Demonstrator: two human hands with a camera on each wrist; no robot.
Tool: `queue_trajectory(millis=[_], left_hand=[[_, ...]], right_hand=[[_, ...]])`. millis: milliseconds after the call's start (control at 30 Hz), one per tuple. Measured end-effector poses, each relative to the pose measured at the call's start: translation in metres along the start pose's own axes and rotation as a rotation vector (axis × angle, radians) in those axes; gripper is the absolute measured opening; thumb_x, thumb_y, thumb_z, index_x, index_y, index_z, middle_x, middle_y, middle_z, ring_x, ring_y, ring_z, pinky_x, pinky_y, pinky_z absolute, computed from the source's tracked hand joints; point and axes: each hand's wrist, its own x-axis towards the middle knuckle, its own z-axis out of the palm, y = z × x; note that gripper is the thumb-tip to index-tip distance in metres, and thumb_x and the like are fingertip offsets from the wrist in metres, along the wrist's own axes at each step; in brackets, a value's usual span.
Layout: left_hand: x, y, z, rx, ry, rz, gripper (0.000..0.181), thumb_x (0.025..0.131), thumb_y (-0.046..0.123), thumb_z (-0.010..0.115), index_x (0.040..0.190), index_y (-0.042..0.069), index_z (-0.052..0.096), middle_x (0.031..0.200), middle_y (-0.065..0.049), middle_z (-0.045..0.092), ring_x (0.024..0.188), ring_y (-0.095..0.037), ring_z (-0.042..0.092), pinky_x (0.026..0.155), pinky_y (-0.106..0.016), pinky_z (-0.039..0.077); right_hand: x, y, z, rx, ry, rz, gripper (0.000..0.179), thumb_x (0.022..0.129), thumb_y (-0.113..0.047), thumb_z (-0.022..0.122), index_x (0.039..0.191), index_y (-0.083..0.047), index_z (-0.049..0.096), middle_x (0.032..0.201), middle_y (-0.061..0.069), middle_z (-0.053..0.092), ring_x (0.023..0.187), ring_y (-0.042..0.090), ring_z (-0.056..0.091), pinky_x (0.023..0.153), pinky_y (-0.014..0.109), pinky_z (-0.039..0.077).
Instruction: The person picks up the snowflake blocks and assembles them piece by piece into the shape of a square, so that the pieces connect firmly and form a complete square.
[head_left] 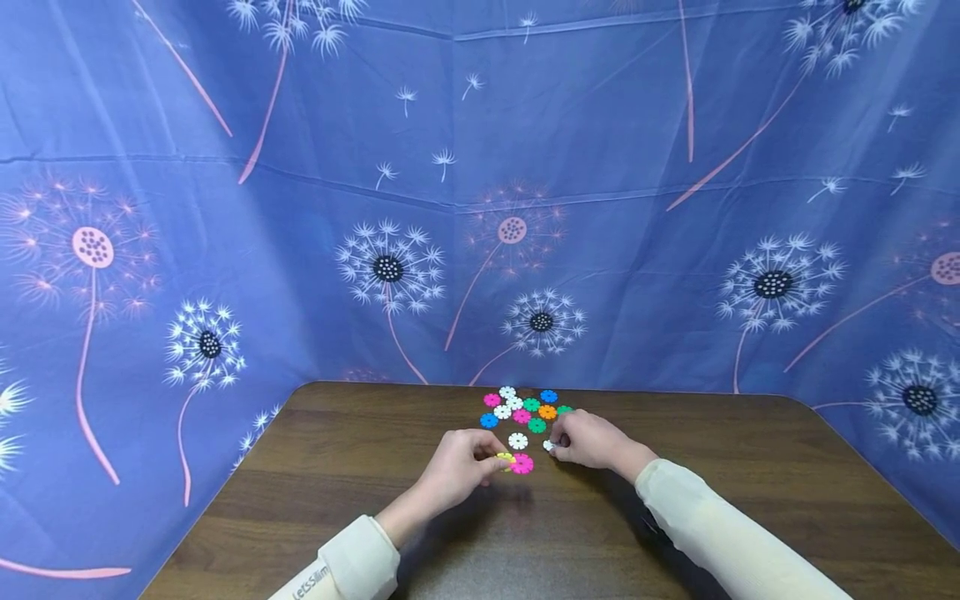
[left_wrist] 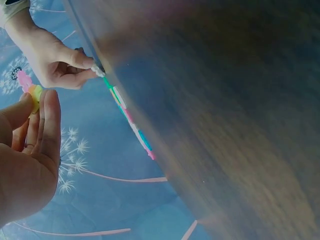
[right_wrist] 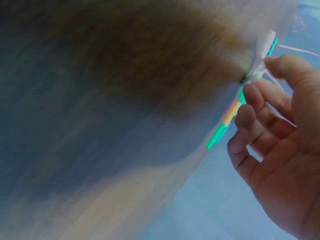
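My left hand (head_left: 459, 463) pinches a yellow notched flower disc (head_left: 505, 457) between thumb and fingers, raised over the table. A pink flower disc (head_left: 522, 464) is joined to its right side; in the left wrist view the pink disc (left_wrist: 23, 80) stands out beyond the fingertips. To the right, my right hand (head_left: 591, 440) pinches a white flower disc (head_left: 548, 446) close to the tabletop, its other fingers loosely curled in the right wrist view. Much of that white disc is hidden by the fingertips. A loose white disc (head_left: 518, 441) lies between the two hands.
Several flower discs lie flat in a group at the back of the wooden table (head_left: 337, 483), among them a blue disc (head_left: 549, 396), an orange disc (head_left: 547, 412) and a green disc (head_left: 537, 425). A blue dandelion-print cloth (head_left: 637, 250) hangs behind the table.
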Motion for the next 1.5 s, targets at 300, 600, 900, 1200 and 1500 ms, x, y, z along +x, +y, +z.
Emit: queue_trajectory(millis=[300, 600, 900, 1200, 1500], left_hand=[[-0.001, -0.002, 0.004, -0.011, -0.01, -0.031, 0.006, 0.088, 0.012, 0.079, 0.085, 0.011, 0.075, 0.076, -0.003, 0.071, 0.054, -0.012, 0.063, 0.051, -0.025, 0.054], [-0.001, 0.0, 0.005, -0.001, -0.012, -0.029, 0.006, 0.088, 0.013, 0.08, 0.085, 0.011, 0.075, 0.074, -0.005, 0.07, 0.053, -0.012, 0.062, 0.048, -0.024, 0.051], [0.002, 0.003, 0.003, 0.026, -0.002, -0.021, 0.006, 0.087, 0.014, 0.081, 0.087, 0.01, 0.076, 0.07, 0.006, 0.067, 0.053, -0.013, 0.063, 0.049, -0.025, 0.051], [0.003, 0.004, 0.001, 0.007, 0.0, 0.001, 0.004, 0.087, 0.009, 0.08, 0.088, 0.007, 0.076, 0.076, -0.003, 0.071, 0.054, -0.009, 0.062, 0.052, -0.024, 0.054], [0.005, 0.007, 0.002, 0.035, 0.007, -0.004, 0.005, 0.087, 0.013, 0.081, 0.086, 0.011, 0.076, 0.077, -0.004, 0.071, 0.053, -0.009, 0.061, 0.05, -0.025, 0.051]], right_hand=[[-0.008, 0.004, 0.002, 0.002, 0.035, -0.119, 0.018, 0.094, -0.014, 0.07, 0.077, -0.021, 0.064, 0.068, -0.016, 0.049, 0.059, 0.002, 0.041, 0.055, 0.023, 0.038], [-0.019, 0.003, 0.002, 0.093, 0.042, -0.091, 0.019, 0.091, -0.008, 0.073, 0.077, -0.018, 0.064, 0.065, -0.015, 0.048, 0.057, 0.001, 0.038, 0.051, 0.021, 0.035], [-0.032, -0.017, -0.011, 0.248, 0.098, -0.129, 0.015, 0.091, -0.012, 0.076, 0.083, -0.02, 0.067, 0.07, -0.016, 0.053, 0.063, 0.002, 0.045, 0.055, 0.023, 0.044], [-0.043, -0.035, -0.021, 0.303, 0.19, -0.199, 0.015, 0.088, -0.007, 0.077, 0.084, -0.019, 0.069, 0.072, -0.016, 0.052, 0.061, 0.001, 0.045, 0.052, 0.02, 0.043], [-0.048, -0.047, -0.025, 0.341, 0.179, -0.219, 0.012, 0.089, -0.005, 0.076, 0.085, -0.015, 0.07, 0.071, -0.016, 0.053, 0.061, -0.001, 0.046, 0.052, 0.02, 0.044]])
